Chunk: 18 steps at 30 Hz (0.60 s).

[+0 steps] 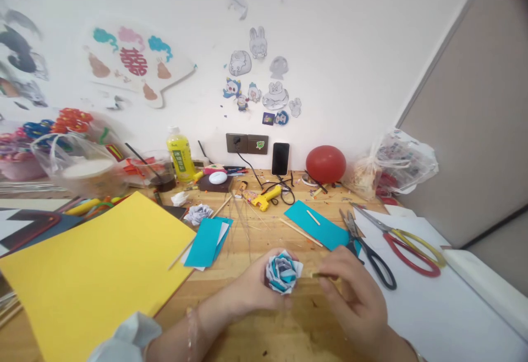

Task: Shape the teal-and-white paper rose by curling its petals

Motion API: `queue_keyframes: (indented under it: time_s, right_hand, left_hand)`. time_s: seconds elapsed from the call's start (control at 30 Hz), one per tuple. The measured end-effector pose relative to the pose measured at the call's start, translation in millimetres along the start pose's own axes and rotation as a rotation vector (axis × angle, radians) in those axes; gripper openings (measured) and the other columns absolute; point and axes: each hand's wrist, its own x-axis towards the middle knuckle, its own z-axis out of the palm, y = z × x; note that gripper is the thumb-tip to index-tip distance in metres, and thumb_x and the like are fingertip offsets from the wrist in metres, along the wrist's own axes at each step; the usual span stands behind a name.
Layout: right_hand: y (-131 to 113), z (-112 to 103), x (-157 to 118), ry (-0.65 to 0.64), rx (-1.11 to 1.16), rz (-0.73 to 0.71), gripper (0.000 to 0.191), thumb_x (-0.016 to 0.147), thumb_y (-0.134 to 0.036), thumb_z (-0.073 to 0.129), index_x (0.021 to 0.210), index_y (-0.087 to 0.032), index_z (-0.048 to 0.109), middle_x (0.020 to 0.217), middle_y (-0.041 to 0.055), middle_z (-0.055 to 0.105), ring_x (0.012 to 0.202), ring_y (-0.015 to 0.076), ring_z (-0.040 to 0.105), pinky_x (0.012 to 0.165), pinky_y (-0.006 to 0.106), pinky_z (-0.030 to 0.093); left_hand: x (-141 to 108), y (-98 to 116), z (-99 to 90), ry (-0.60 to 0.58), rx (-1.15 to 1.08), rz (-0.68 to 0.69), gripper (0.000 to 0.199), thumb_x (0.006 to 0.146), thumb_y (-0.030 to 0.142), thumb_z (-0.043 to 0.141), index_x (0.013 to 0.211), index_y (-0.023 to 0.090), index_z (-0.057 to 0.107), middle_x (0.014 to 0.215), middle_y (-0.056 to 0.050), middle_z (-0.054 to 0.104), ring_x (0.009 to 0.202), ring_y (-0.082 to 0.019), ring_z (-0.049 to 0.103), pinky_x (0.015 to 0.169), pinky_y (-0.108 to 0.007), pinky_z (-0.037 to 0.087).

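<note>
Left hand (254, 285) curled around blue-and-white paper rose (283, 273), right hand (355, 295) pinching small blurred piece (315, 275)

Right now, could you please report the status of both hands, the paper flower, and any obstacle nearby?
Left hand holding blue-and-white paper flower. Right hand pinching small object, too blurred to identify. Black-handled scissors close beside that hand.

The head view looks forward and down, close over the desk (315, 326).
</note>
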Motion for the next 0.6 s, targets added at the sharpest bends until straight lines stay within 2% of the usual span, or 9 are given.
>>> queue_keyframes:
  time_s: [0.07,0.13,0.27,0.6]
  right_hand:
    - [3,2,2,0.010,0.046,0.150,0.014,0.083,-0.014,0.050,0.090,-0.023,0.058,0.072,0.0019,0.059,0.066,0.0162,0.055,0.057,0.027,0.045]
    - [5,5,4,-0.051,0.075,0.200,0.011,0.083,-0.016,0.051,0.085,-0.022,0.060,0.070,0.0016,0.060,0.064,0.0154,0.055,0.057,0.026,0.045]
    - [3,11,8,-0.203,0.061,0.149,0.010,0.083,-0.017,0.053,0.085,-0.020,0.062,0.071,0.0021,0.062,0.065,0.0147,0.057,0.058,0.025,0.046]
    - [3,13,8,-0.333,-0.034,0.128,0.015,0.087,-0.020,0.049,0.081,-0.020,0.062,0.070,0.0019,0.065,0.065,0.0154,0.058,0.058,0.025,0.044]
  left_hand:
    - [2,-1,1.1,0.044,0.021,0.023,0.054,0.047,0.002,0.064,0.095,0.019,0.050,0.075,0.006,0.050,0.065,-0.009,0.045,0.059,-0.020,0.034]
    - [4,-3,1.8,0.063,0.055,0.049,0.054,0.045,-0.001,0.062,0.094,0.019,0.050,0.078,0.005,0.051,0.068,-0.010,0.047,0.060,-0.020,0.035]
    - [6,-10,2.0,0.063,0.137,0.120,0.051,0.049,-0.001,0.060,0.094,0.019,0.049,0.082,0.003,0.054,0.078,-0.014,0.051,0.067,-0.023,0.039]
    - [7,-15,-1.9,0.048,0.217,0.158,0.051,0.053,0.000,0.061,0.098,0.019,0.049,0.082,0.003,0.054,0.077,-0.014,0.051,0.067,-0.023,0.040]
